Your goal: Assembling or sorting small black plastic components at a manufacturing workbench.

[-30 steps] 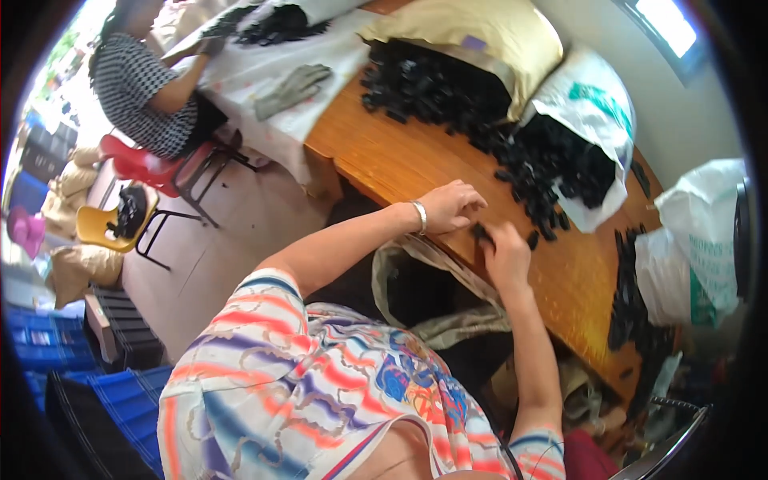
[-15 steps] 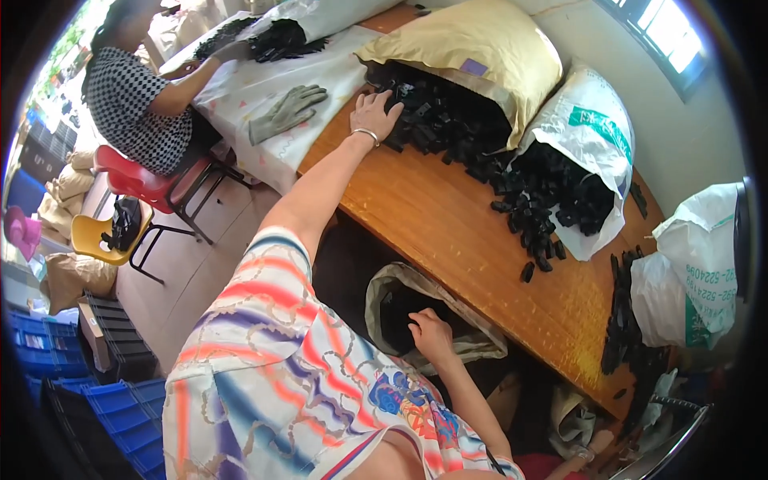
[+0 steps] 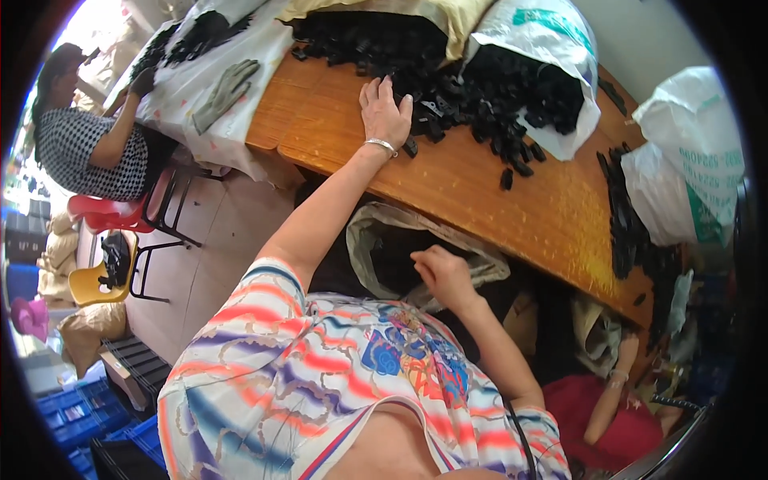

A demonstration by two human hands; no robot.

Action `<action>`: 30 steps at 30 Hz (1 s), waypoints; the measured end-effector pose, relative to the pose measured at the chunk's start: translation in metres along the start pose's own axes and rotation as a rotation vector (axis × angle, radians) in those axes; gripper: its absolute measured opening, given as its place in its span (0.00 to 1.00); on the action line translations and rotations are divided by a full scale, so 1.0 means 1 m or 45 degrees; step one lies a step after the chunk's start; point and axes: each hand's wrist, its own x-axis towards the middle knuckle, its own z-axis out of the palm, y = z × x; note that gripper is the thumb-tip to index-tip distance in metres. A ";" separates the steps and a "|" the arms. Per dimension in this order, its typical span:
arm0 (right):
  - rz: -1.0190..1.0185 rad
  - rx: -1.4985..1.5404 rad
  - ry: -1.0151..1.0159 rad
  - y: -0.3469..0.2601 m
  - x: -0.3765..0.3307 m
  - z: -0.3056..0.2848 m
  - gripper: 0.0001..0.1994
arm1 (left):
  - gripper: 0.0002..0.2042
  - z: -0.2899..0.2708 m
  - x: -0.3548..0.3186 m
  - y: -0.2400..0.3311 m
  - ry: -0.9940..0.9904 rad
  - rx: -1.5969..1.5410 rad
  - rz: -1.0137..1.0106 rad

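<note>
My left hand [image 3: 386, 116], with a bracelet at the wrist, lies palm down on the wooden table [image 3: 320, 120], fingers stretched out. Beside its fingertips and thumb spreads a heap of small black plastic pieces [image 3: 448, 104], and one piece sits against the thumb side of the wrist. These pieces spill from a beige sack [image 3: 472, 24] and a white sack [image 3: 588, 48] lying on the table. Lower down, my right hand [image 3: 446, 276] hovers over the mouth of a pale open sack [image 3: 362, 252] below the table edge. Its fingers are curled, and what they hold is hidden.
A co-worker [image 3: 88, 152] sits at the left by a cloth-covered table with a grey glove [image 3: 228, 94] and black parts. White bags [image 3: 680, 168] and long black strips [image 3: 620, 224] are at the right. Another person in red [image 3: 592, 416] is close at the lower right.
My left hand has drawn back from the beige sack's mouth toward the table's near edge, with a black piece beside it. My right hand stays over the lower sack. The whole view has shifted.
</note>
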 end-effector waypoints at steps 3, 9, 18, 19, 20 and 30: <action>-0.098 -0.023 0.161 -0.003 0.006 -0.031 0.07 | 0.30 0.001 -0.016 0.009 -0.010 -0.026 0.040; 0.013 -0.266 0.510 0.033 0.024 -0.101 0.05 | 0.21 -0.059 -0.041 0.027 -0.030 -0.100 0.467; 0.443 -0.640 0.501 0.067 0.076 -0.117 0.14 | 0.13 -0.058 -0.049 0.029 -0.458 0.167 0.941; 0.469 -0.724 0.493 0.067 0.078 -0.115 0.15 | 0.10 -0.056 -0.046 0.031 -0.428 0.138 0.983; 0.468 -0.722 0.489 0.067 0.077 -0.114 0.15 | 0.10 -0.055 -0.048 0.033 -0.429 0.140 0.979; 0.337 -0.485 0.371 0.039 0.052 -0.103 0.12 | 0.09 -0.066 -0.058 0.078 -1.007 0.345 0.782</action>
